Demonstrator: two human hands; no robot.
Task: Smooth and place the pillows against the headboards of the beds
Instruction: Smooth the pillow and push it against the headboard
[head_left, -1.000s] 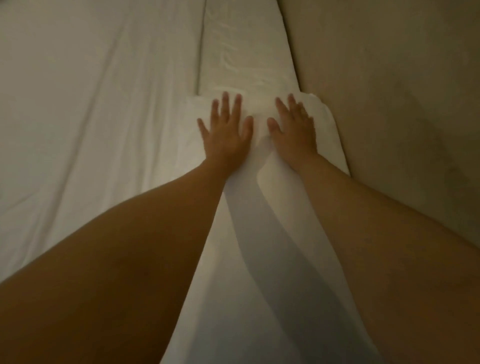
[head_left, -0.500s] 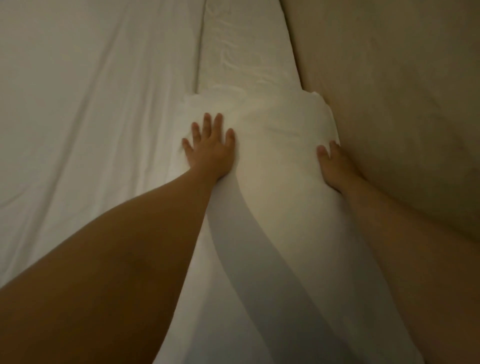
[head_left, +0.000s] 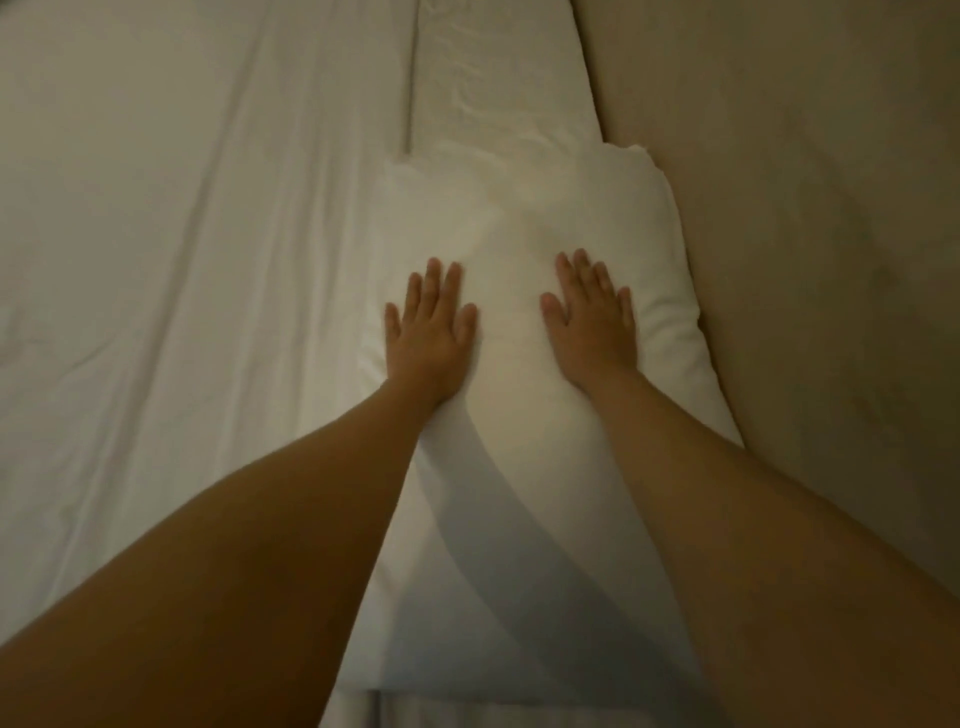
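A white pillow (head_left: 524, 218) lies along the beige headboard (head_left: 779, 208) on the right, its long side touching it. My left hand (head_left: 431, 332) rests flat on the pillow's left part, palm down, fingers slightly apart. My right hand (head_left: 592, 317) lies flat on the pillow's middle, palm down, fingers spread. Neither hand grips anything. Both forearms stretch over the near half of the pillow and cast a shadow on it.
A second white pillow (head_left: 493, 78) lies farther along the headboard, touching the near pillow's far end. The white bed sheet (head_left: 182, 234) with long creases fills the left side.
Both hands slid back toward me along the pillow. The right hand went out to the headboard edge, then returned flat onto the pillow's middle. More of the pillow's far end shows.
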